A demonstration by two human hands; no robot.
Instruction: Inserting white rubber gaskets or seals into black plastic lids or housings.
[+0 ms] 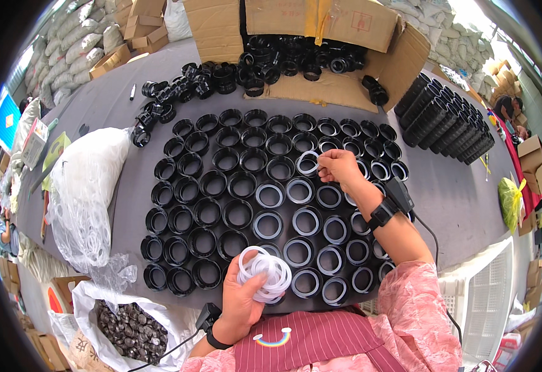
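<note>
Rows of short black plastic rings (pixel 226 159) stand upright across the grey table. Those toward the right and middle carry a whitish sealing ring (pixel 306 221) on top; the ones at the left and far side are bare black. My left hand (pixel 241 302) is closed round a bunch of translucent white sealing rings (pixel 267 275) close to the table's front edge. Farther off, my right hand (pixel 340 167) pinches one white sealing ring (pixel 308 162) by its right side, over a black ring in the middle of the array.
An opened cardboard box (pixel 401 62) with black pipe fittings stands at the back; more fittings (pixel 190 84) lie left of it. Stacked black rings (pixel 448 121) stand at right. A plastic bag of white rings (pixel 88 192) lies left, above a sack of small dark parts (pixel 131 332).
</note>
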